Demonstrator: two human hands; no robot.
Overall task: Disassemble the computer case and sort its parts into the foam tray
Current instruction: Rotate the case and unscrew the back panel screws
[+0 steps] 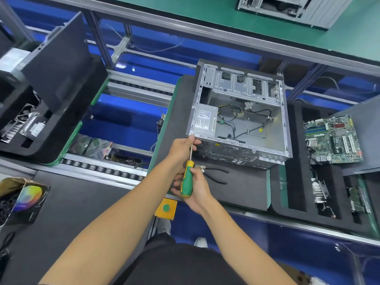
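An open grey computer case [285, 128] lies on a dark mat, its power supply [205, 119] and loose cables still inside. My right hand [198, 191] grips the green and yellow handle of a screwdriver [187, 178]. The shaft points up to the case's near left corner. There my left hand [183, 148] pinches the shaft near its tip, against the case edge. A black foam tray [298, 194] to the right holds a green motherboard [333, 138] and smaller parts in its slots.
Black pliers [216, 171] lie on the mat just right of my hands. A yellow box with a green button [166, 208] sits below them. Another foam tray [47, 128] with parts is at the left, a roller conveyor [102, 169] between. A second case [287, 7] stands far behind.
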